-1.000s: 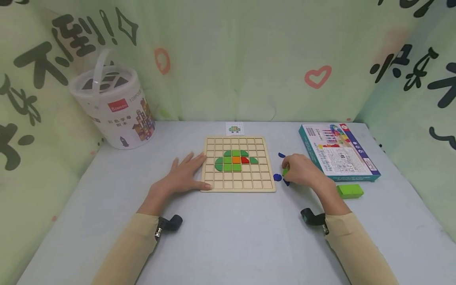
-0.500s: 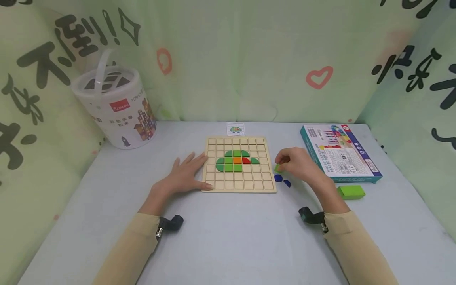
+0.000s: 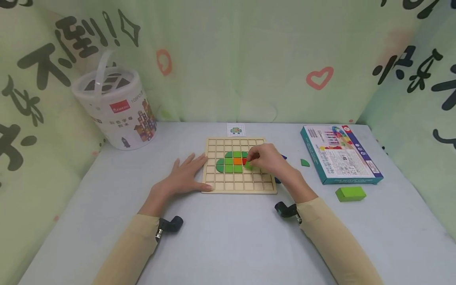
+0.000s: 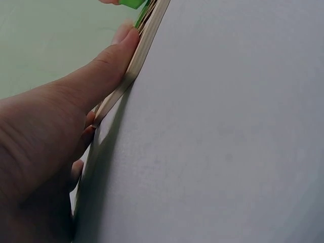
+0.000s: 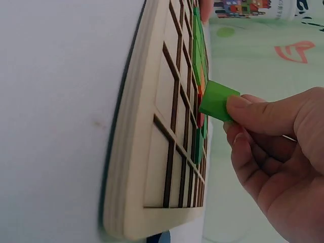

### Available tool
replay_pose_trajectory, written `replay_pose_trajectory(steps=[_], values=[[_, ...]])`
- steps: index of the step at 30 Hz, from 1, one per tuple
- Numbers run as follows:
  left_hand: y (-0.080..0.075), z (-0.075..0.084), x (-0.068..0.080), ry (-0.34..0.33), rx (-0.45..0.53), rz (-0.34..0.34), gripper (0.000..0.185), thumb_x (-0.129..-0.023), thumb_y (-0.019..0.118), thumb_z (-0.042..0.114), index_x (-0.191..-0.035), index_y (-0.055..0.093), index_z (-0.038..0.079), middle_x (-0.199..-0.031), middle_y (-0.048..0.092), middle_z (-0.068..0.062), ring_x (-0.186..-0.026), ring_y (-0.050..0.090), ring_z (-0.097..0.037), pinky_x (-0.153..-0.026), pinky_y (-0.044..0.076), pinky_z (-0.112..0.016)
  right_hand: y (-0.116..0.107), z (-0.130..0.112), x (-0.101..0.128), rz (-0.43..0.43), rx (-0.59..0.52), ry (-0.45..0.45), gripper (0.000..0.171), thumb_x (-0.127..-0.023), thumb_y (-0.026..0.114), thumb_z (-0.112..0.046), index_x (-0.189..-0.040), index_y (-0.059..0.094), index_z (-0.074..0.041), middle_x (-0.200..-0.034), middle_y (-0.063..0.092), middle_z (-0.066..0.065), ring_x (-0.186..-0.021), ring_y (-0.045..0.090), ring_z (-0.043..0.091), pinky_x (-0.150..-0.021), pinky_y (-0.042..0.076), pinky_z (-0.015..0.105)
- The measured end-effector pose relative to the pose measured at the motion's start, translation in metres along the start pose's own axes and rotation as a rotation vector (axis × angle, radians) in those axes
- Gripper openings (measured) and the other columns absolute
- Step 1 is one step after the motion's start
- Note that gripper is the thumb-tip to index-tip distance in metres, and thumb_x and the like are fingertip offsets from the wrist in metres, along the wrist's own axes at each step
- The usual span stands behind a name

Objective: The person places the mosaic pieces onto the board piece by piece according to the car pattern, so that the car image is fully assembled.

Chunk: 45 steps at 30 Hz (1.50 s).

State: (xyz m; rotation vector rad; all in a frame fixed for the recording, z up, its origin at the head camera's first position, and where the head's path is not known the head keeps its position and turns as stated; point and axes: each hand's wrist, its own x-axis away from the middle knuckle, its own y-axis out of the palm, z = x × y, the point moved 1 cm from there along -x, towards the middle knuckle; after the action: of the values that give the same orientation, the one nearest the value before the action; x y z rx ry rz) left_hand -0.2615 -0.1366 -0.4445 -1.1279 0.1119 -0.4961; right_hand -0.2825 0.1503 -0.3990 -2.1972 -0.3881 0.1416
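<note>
A wooden grid board (image 3: 217, 187) (image 5: 152, 162) lies mid-table with green, orange and red tiles (image 3: 233, 161) forming a shape. My right hand (image 3: 265, 158) hovers over the board's right half and pinches a small green tile (image 3: 248, 166) (image 5: 216, 100) just above the cells beside the red piece. My left hand (image 3: 185, 172) lies flat on the table, thumb (image 4: 101, 76) pressed against the board's left edge (image 4: 136, 55), fingers straight.
A white bucket (image 3: 114, 107) of blocks stands at the back left. A teal box (image 3: 340, 152) lies at the right with a green block (image 3: 350, 193) in front of it. A loose green piece (image 3: 304, 162) and blue pieces (image 3: 283, 157) lie right of the board. A pattern card (image 3: 236, 129) lies behind the board.
My right hand lifted a green tile from the table right of the board and carried it left, over the board. The left hand stayed put.
</note>
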Motion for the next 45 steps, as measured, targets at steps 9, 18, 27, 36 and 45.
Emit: replay_pose_trajectory(steps=[9, 18, 27, 36, 45], values=[[0.005, -0.002, -0.004, 0.022, -0.009, 0.007, 0.113, -0.074, 0.071, 0.071, -0.16, 0.019, 0.02, -0.168, 0.017, 0.003, -0.157, 0.005, -0.032, -0.121, -0.003, -0.066, 0.011, -0.002, 0.0, -0.07, 0.133, -0.037, 0.015, -0.088, 0.066, 0.003, -0.093, 0.079, -0.005, -0.1, 0.073, 0.007, -0.095, 0.064, 0.023, -0.087, 0.057, 0.037], [0.0, -0.001, 0.001, 0.005, -0.018, 0.01, 0.111, -0.076, 0.072, 0.067, -0.16, 0.02, 0.018, -0.168, 0.018, 0.001, -0.157, 0.006, -0.033, -0.121, -0.002, -0.067, 0.003, -0.004, 0.014, -0.099, 0.208, -0.036, 0.015, -0.089, 0.066, -0.005, -0.097, 0.079, -0.008, -0.1, 0.075, 0.005, -0.091, 0.065, 0.02, -0.083, 0.058, 0.038], [0.0, 0.001, 0.001, 0.0, 0.004, 0.009, 0.11, -0.076, 0.073, 0.067, -0.16, 0.021, 0.018, -0.168, 0.019, 0.0, -0.157, 0.005, -0.033, -0.121, -0.004, -0.066, -0.026, 0.019, 0.03, -0.002, 0.373, 0.067, 0.027, -0.091, 0.06, -0.005, -0.115, 0.072, -0.002, -0.106, 0.07, 0.013, -0.087, 0.061, 0.024, -0.071, 0.054, 0.036], [0.003, -0.001, 0.0, -0.002, -0.025, 0.009, 0.11, -0.076, 0.072, 0.067, -0.16, 0.021, 0.018, -0.168, 0.018, 0.001, -0.157, 0.006, -0.033, -0.121, -0.002, -0.067, -0.036, 0.047, 0.043, 0.044, 0.478, 0.186, 0.036, -0.087, 0.06, 0.002, -0.123, 0.063, 0.007, -0.109, 0.063, 0.024, -0.087, 0.056, 0.029, -0.075, 0.052, 0.04], [0.003, -0.001, 0.0, -0.001, -0.008, 0.013, 0.11, -0.076, 0.072, 0.067, -0.16, 0.021, 0.018, -0.168, 0.018, 0.001, -0.157, 0.005, -0.033, -0.121, -0.003, -0.067, -0.035, 0.049, 0.05, -0.025, 0.456, 0.234, 0.033, -0.09, 0.058, 0.002, -0.122, 0.06, 0.011, -0.107, 0.065, 0.026, -0.084, 0.058, 0.028, -0.074, 0.054, 0.037]])
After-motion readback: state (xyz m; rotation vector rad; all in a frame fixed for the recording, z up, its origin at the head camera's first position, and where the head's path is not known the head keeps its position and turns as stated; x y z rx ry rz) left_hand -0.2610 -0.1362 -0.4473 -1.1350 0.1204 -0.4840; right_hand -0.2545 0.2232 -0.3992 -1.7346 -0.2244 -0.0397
